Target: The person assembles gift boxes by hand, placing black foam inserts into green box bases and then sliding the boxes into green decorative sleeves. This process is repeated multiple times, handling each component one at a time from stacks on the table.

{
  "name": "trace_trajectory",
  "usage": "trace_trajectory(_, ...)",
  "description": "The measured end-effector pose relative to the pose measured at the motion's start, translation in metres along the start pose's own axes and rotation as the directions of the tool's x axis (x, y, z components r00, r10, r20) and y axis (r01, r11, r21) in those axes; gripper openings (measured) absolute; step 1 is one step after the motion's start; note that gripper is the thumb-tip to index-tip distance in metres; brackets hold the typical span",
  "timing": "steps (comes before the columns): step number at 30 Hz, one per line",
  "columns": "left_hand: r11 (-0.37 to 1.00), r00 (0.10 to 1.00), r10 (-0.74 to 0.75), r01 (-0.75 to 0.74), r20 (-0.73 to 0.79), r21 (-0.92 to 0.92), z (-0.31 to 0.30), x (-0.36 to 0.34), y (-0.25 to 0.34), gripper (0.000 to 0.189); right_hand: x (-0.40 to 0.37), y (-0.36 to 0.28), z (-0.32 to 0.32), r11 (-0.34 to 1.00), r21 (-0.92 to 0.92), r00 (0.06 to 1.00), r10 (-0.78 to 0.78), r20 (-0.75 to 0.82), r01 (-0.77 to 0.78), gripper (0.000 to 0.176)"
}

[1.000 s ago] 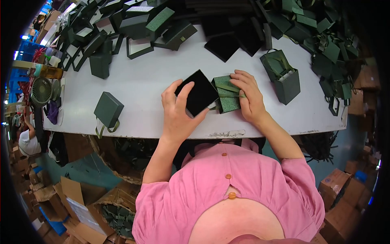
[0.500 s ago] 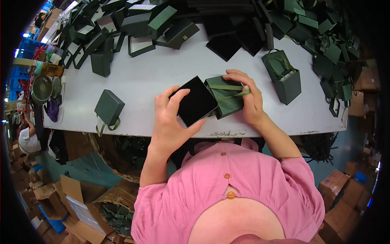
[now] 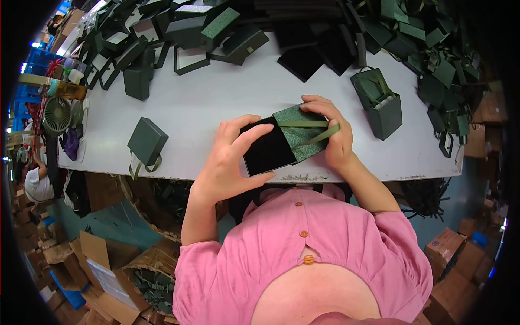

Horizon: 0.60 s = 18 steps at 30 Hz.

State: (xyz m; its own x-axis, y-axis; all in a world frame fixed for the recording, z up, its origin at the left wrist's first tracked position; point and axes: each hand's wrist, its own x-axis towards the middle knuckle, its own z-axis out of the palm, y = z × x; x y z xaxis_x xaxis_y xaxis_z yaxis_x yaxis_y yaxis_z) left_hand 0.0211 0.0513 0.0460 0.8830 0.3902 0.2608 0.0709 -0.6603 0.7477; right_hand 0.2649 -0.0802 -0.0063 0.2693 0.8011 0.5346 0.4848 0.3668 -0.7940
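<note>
My left hand (image 3: 227, 154) is curved around a black-faced box piece (image 3: 268, 149), thumb at its lower edge and fingers over the top edge. My right hand (image 3: 336, 130) grips a textured green box (image 3: 295, 115) with a green ribbon (image 3: 309, 124) looped across its face, and the ribbon's bend lies by the fingers. The black piece and the green box meet edge to edge, lined up in one slanted row above the table's front edge. Left of my hands sits a closed dark green box (image 3: 147, 142) with a ribbon loop.
On the white table (image 3: 206, 97), a green box with ribbons (image 3: 377, 103) stands at right. Black square pads (image 3: 303, 60) lie at the back. Piles of green boxes (image 3: 189, 30) fill the far side. A small fan (image 3: 57, 115) is at far left, cartons (image 3: 105, 276) below.
The black piece has turned and shifted down, and its edge now runs flush against the green box. My left hand has moved down with it; my right hand stays on the green box.
</note>
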Motion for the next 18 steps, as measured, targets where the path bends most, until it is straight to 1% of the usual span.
trace_trajectory(2, 0.993, 0.993, 0.039, -0.051, -0.116, -0.103, 0.016, -0.002, -0.013, 0.099, 0.005, -0.002, -0.002, 0.992, -0.076, 0.995, -0.103, -0.015, 0.102, 0.043)
trace_trajectory(3, 0.985, 0.983, 0.053, -0.081, -0.173, -0.153, 0.026, -0.003, -0.018, 0.106, 0.007, -0.004, -0.003, 0.985, -0.102, 0.991, -0.137, 0.001, 0.136, 0.040)
trace_trajectory(5, 0.986, 0.958, 0.067, -0.107, -0.280, -0.129, 0.046, -0.002, -0.023, 0.119, 0.013, -0.008, -0.002, 0.966, -0.151, 0.978, -0.204, 0.038, 0.208, 0.035)
trace_trajectory(6, 0.986, 0.940, 0.074, -0.118, -0.333, -0.115, 0.057, -0.002, -0.024, 0.127, 0.014, -0.009, 0.008, 0.968, -0.132, 0.977, -0.206, 0.058, 0.212, 0.034)
trace_trajectory(7, 0.983, 0.975, 0.063, -0.097, -0.215, -0.153, 0.066, 0.001, -0.017, 0.134, 0.014, -0.011, 0.024, 0.970, -0.112, 0.975, -0.208, 0.078, 0.216, 0.033)
trace_trajectory(8, 0.992, 0.976, 0.126, -0.125, -0.177, 0.017, 0.076, 0.004, -0.008, 0.136, 0.009, -0.014, 0.033, 0.972, -0.093, 0.973, -0.208, 0.099, 0.217, 0.033)
trace_trajectory(9, 0.982, 0.958, 0.112, -0.146, -0.264, -0.115, 0.077, 0.004, -0.013, 0.132, 0.007, -0.018, 0.029, 0.984, -0.055, 0.966, -0.153, 0.207, 0.168, 0.039)
trace_trajectory(10, 0.954, 0.933, 0.091, -0.182, -0.347, -0.240, 0.077, 0.005, -0.021, 0.128, 0.012, -0.017, 0.030, 0.987, -0.024, 0.962, -0.149, 0.231, 0.159, 0.040)
trace_trajectory(12, 0.991, 0.974, -0.027, -0.003, -0.225, -0.130, 0.065, -0.006, -0.034, 0.119, 0.016, -0.022, 0.038, 0.993, 0.045, 0.951, -0.122, 0.285, 0.114, 0.042)
trace_trajectory(13, 0.995, 0.981, -0.091, 0.082, -0.173, -0.062, 0.052, -0.010, -0.039, 0.115, 0.024, -0.010, 0.038, 0.982, 0.154, 0.917, -0.160, 0.366, 0.110, 0.045)
trace_trajectory(14, 0.978, 0.968, -0.174, 0.191, -0.180, 0.086, 0.036, -0.016, -0.040, 0.109, 0.032, 0.005, 0.035, 0.993, 0.051, 0.945, -0.119, 0.304, 0.108, 0.046)
trace_trajectory(15, 0.928, 0.948, -0.249, 0.292, -0.197, 0.232, 0.014, -0.020, -0.036, 0.104, 0.038, 0.022, 0.028, 0.994, -0.054, 0.969, -0.084, 0.232, 0.099, 0.048)
trace_trajectory(16, 0.836, 0.909, -0.337, 0.408, -0.243, 0.367, -0.003, -0.027, -0.038, 0.094, 0.044, 0.037, 0.020, 0.984, -0.159, 0.986, -0.054, 0.156, 0.079, 0.049)
trace_trajectory(17, 0.658, 0.839, -0.465, 0.541, -0.283, 0.524, -0.017, -0.037, -0.042, 0.088, 0.049, 0.053, 0.013, 0.958, -0.286, 0.996, 0.005, 0.094, 0.022, 0.050)
trace_trajectory(18, 0.425, 0.772, -0.523, 0.604, -0.362, 0.674, -0.023, -0.041, -0.042, 0.083, 0.054, 0.067, 0.005, 0.914, -0.402, 0.998, 0.057, 0.026, -0.042, 0.050)
